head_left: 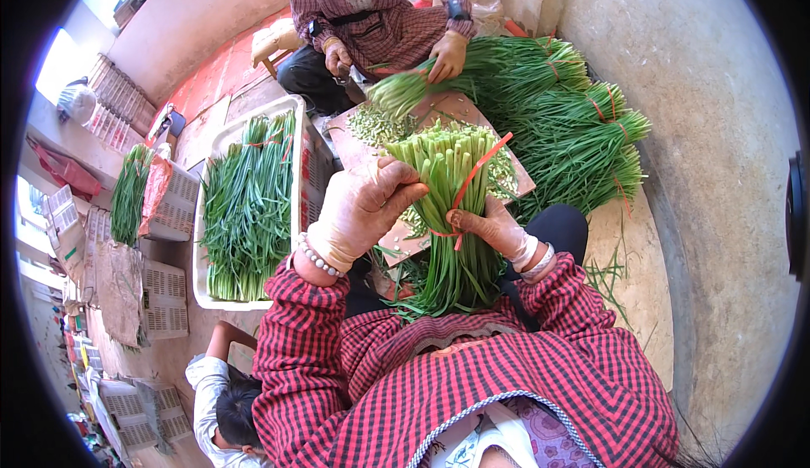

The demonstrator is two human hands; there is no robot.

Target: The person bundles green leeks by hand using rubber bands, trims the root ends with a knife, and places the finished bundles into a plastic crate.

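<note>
A thick bundle of garlic chives [451, 169] stands upright in front of me, pale cut ends up and green leaves hanging toward my lap. A red tie [481, 167] circles its middle, and one long end sticks up to the right. My right hand [499, 234], in a thin glove, grips the bundle from the right with the thumb beside the tie. My left hand [367, 207], also gloved, is closed at the bundle's left edge, thumb and forefinger pinched near the stems. Whatever lies in that pinch is hidden. Behind the bundle is a board [516, 180] strewn with cut stem bits.
Opposite, a person's gloved hand [447, 55] holds more chives over the board. Tied bundles [574, 131] are piled at right. To my left stands a white crate [201, 270] full of chives. A child [226, 396] is at lower left, near several stacked crates [164, 299].
</note>
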